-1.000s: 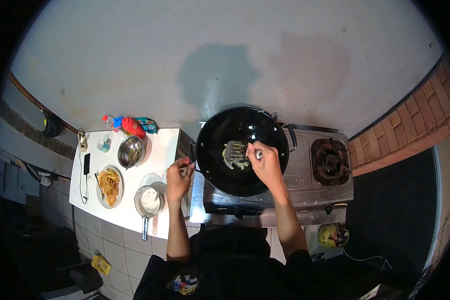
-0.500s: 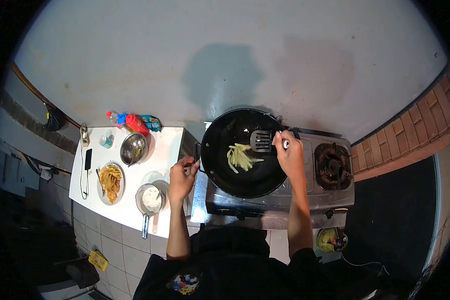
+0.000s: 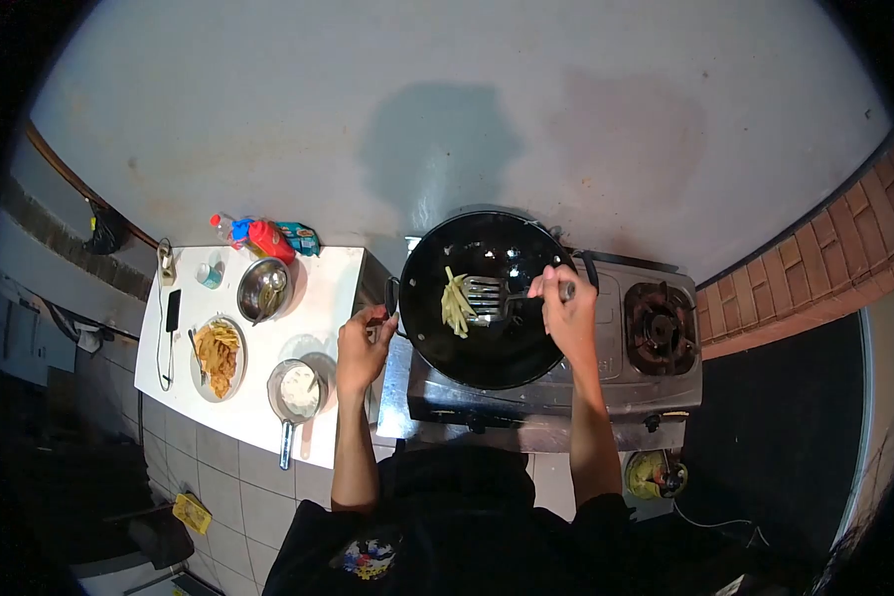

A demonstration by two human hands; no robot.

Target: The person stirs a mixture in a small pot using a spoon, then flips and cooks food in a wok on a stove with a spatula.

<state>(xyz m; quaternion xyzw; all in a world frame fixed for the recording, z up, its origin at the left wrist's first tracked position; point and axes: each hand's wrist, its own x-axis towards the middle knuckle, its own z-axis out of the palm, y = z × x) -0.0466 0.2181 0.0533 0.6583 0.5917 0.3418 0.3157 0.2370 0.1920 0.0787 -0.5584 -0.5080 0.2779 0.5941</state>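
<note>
A black wok stands on the left part of a steel gas stove. My left hand is closed on the wok's left handle, with a bit of red cloth or similar showing between the fingers. In my right hand is the handle of a slotted spatula, gripped over the wok's right half. The spatula's slotted head lies in the wok against a small heap of pale cut strips, left of the wok's middle.
On the white table at the left are a plate of food, a metal bowl, a saucepan with white contents, bottles and a phone. A second burner is right of the wok.
The spatula has moved from the strips' upper right down and left against them. The strips are bunched farther left in the wok. My left hand has stayed at the handle.
</note>
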